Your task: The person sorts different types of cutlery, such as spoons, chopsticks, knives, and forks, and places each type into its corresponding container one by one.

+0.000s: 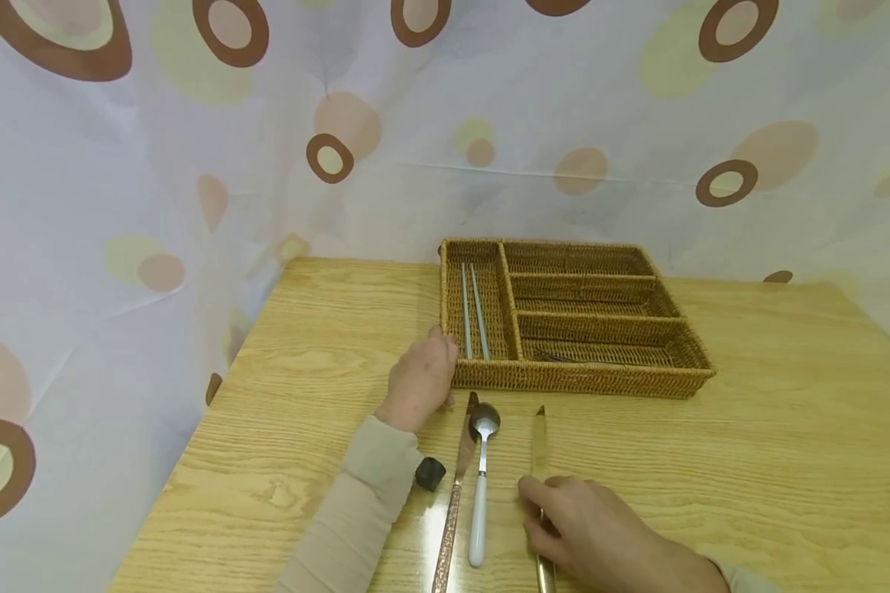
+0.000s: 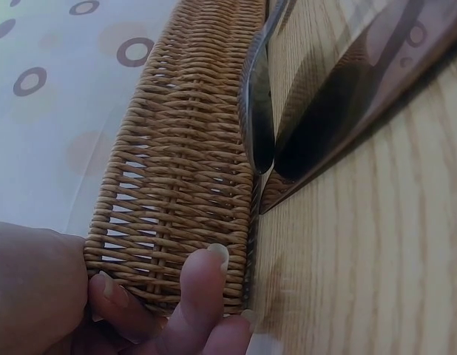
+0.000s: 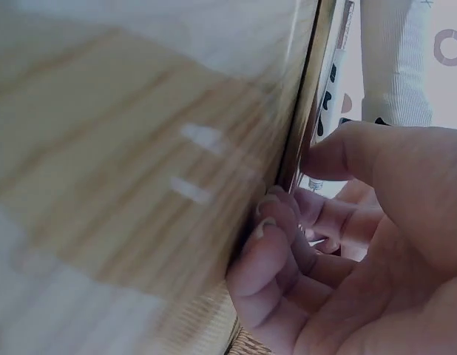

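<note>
A brown wicker cutlery tray point(image 1: 586, 377) lies on the table, and my left hand point(image 1: 424, 375) grips its near left corner. In the left wrist view, the fingers point(image 2: 201, 292) curl against the woven wall. My right hand point(image 1: 589, 527) holds a gold knife point(image 1: 540, 445) by its handle, blade pointing towards the tray. The right wrist view has the thumb point(image 3: 328, 159) and fingers at the knife's edge, close over the tabletop. Left of it lie a spoon point(image 1: 478, 519) with a white handle and a copper-coloured knife point(image 1: 448, 527) with a patterned handle, side by side.
Two pale chopsticks point(image 1: 466, 313) lie in the tray's long left compartment. A dark fork point(image 1: 556, 357) lies in the near right compartment. A patterned cloth point(image 1: 430, 214) hangs behind the wooden table point(image 1: 779, 428) and along its left side.
</note>
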### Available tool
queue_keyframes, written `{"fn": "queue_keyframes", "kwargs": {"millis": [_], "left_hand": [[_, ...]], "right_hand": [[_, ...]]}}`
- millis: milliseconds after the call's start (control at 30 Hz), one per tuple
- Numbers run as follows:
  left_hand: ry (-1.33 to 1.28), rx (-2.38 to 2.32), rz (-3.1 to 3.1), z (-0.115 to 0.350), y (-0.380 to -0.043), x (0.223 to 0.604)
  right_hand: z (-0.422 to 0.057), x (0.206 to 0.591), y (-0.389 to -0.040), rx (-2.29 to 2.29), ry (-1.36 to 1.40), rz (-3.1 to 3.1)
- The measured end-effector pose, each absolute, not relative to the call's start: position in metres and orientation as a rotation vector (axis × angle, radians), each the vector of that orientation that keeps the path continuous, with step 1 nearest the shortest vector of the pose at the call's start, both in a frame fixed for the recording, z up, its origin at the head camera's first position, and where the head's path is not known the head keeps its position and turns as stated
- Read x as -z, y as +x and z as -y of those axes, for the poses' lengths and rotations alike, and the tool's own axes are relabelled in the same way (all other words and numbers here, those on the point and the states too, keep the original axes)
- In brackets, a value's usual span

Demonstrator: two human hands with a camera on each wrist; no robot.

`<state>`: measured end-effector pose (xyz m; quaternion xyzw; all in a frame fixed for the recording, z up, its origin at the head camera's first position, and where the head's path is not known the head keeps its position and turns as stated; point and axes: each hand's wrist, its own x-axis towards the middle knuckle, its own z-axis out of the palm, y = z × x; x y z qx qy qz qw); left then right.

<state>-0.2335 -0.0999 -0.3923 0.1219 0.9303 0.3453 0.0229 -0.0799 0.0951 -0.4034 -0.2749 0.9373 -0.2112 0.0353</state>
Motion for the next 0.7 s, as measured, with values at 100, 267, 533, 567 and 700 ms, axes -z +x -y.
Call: {"fn": "queue_keyframes", "kwargs": {"millis": [100,267,533,567,700], "left_hand": [[0.382,-1.073,-2.884,0.101,-0.233,0.392],[0.389,-1.079,-2.883,0.1,-0.233,0.392],[0.411,-1.088,-2.883,0.099,-0.233,0.392],[0.411,-1.092,-2.881,0.1,-0.233,0.392],[0.409,-1.088,-2.878,0.101,-0.233,0.393]], "right_hand": [[-0.097,0.403,-0.079,0.641,-0.763,-2.888],[-0.102,0.399,-0.078,0.618,-0.571,-2.896],[-0.117,0.396,-0.08,0.467,-0.438,-2.927],[-0.118,0.396,-0.08,0.412,-0.436,-2.947],[-0.122,0.396,-0.08,0.179,-0.462,-3.002]]}}
